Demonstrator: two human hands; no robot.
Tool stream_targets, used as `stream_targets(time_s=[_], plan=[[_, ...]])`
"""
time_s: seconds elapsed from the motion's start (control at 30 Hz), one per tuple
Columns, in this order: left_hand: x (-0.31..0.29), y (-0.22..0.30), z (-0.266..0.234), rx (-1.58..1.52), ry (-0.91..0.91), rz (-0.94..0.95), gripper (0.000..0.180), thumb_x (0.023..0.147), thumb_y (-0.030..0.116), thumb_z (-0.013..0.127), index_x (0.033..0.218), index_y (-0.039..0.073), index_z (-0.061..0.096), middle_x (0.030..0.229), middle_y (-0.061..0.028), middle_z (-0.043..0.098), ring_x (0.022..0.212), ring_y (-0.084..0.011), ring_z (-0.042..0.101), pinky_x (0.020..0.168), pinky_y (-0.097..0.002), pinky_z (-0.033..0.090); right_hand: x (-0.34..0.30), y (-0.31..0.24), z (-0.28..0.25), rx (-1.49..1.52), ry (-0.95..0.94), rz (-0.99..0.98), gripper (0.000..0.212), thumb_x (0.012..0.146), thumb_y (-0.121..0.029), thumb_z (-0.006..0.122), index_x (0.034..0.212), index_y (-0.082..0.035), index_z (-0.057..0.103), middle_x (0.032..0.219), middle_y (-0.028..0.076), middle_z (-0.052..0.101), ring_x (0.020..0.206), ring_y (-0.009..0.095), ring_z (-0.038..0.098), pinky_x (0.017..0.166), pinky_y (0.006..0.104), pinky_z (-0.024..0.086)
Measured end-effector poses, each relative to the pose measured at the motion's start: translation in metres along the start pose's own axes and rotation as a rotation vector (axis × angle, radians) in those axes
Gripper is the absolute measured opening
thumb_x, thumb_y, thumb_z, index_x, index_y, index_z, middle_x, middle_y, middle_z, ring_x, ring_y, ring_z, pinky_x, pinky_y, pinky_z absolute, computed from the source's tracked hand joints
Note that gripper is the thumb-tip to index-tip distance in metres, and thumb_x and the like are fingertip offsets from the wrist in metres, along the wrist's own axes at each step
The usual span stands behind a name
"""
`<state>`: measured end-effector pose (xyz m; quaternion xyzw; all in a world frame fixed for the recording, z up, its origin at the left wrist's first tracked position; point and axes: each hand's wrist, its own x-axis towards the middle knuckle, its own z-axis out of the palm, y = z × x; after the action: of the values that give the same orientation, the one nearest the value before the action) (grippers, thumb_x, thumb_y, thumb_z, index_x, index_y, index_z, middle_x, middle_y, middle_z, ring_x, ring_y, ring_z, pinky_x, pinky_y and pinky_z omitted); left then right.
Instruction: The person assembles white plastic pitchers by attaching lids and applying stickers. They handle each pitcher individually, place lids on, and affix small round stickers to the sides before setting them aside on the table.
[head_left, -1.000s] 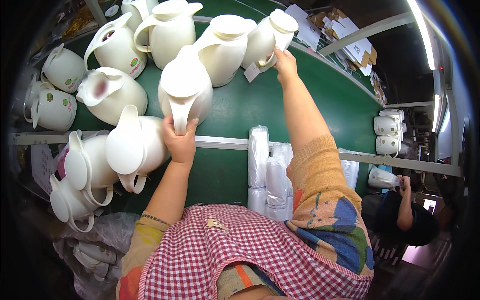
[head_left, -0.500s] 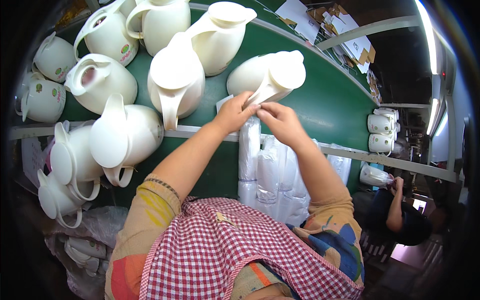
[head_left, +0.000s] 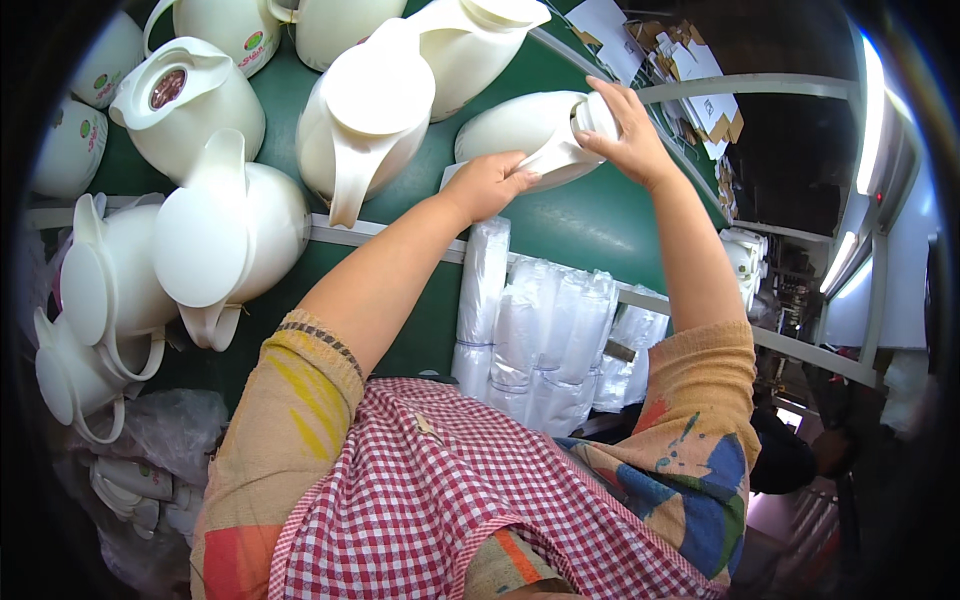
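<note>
A cream-white vacuum jug (head_left: pixel 520 122) lies tilted on the green work surface, its top toward the right. My left hand (head_left: pixel 488 186) is closed round the jug's handle. My right hand (head_left: pixel 632 138) grips the jug's white lid (head_left: pixel 598 117) between thumb and fingers. A dark gap shows between the lid and the jug's neck. Just left of it stands another cream jug (head_left: pixel 365 110) with its lid on and its handle toward me. Below my left hand hangs a roll of clear plastic bags (head_left: pixel 482 290).
More jugs crowd the left, among them one with an open mouth (head_left: pixel 190 110) and a lidded one (head_left: pixel 232 240). Bundled plastic bags (head_left: pixel 555 330) hang along the table's metal edge (head_left: pixel 345 233). Flattened cardboard (head_left: pixel 700 75) lies beyond the far edge. A person in dark clothes (head_left: pixel 785 455) is at right.
My right hand has left the handle beside my left hand and moved up and right onto the lid. The lid has shifted, and a gap shows at the neck. The view has moved slightly.
</note>
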<state>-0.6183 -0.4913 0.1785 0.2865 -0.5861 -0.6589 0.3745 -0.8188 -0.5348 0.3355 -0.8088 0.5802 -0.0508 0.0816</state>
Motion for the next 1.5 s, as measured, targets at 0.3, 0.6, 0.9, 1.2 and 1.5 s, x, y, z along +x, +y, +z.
stream_targets(time_s=[0.3,0.6,0.9,1.2,1.5], plan=[[-0.002,0.002,-0.001,0.062,0.022,0.054,0.025,0.093,0.028,0.058,0.098,0.004,0.063,0.070,-0.0019,0.057,0.066,-0.0114,0.049,0.064,-0.0297,0.043,-0.002,-0.009,0.012,-0.266,0.094,-0.207,0.077,0.064,-0.048,0.078,0.134,-0.027,0.054,0.132,0.018,0.047,0.119,0.036,0.047,0.098,0.0439,0.044],[0.001,0.000,0.001,0.084,-0.009,-0.017,0.024,0.093,0.026,0.058,0.098,0.003,0.063,0.071,-0.0029,0.058,0.067,-0.0116,0.050,0.065,-0.0293,0.043,0.006,-0.015,0.028,-0.161,0.075,0.309,0.068,0.086,-0.057,0.055,0.138,-0.015,0.047,0.138,0.016,0.043,0.126,0.035,0.042,0.098,0.0459,0.042],[0.004,0.001,0.008,0.053,0.016,0.009,0.024,0.093,0.025,0.058,0.099,0.003,0.062,0.071,-0.0006,0.056,0.066,-0.0102,0.048,0.063,-0.0280,0.042,-0.020,0.005,-0.009,-0.354,0.325,0.138,0.057,0.095,-0.057,0.038,0.121,-0.014,0.064,0.093,0.014,0.071,0.093,0.036,0.065,0.093,0.0414,0.045],[0.007,0.004,-0.001,-0.080,-0.124,-0.109,0.024,0.092,0.027,0.058,0.083,0.005,0.061,0.064,0.0012,0.050,0.060,-0.0089,0.043,0.056,-0.0270,0.038,-0.014,0.007,-0.006,-0.204,0.204,-0.107,0.054,0.082,-0.055,0.060,0.118,-0.014,0.065,0.099,0.014,0.070,0.099,0.031,0.065,0.093,0.0394,0.046],[0.021,-0.001,-0.008,-0.099,-0.191,-0.131,0.026,0.088,0.027,0.060,0.078,0.003,0.061,0.064,0.0005,0.054,0.060,-0.0096,0.048,0.057,-0.0270,0.039,-0.009,0.015,-0.013,-0.051,-0.055,-0.255,0.069,0.073,-0.048,0.068,0.131,-0.014,0.054,0.132,0.015,0.053,0.120,0.035,0.050,0.098,0.0432,0.043]])
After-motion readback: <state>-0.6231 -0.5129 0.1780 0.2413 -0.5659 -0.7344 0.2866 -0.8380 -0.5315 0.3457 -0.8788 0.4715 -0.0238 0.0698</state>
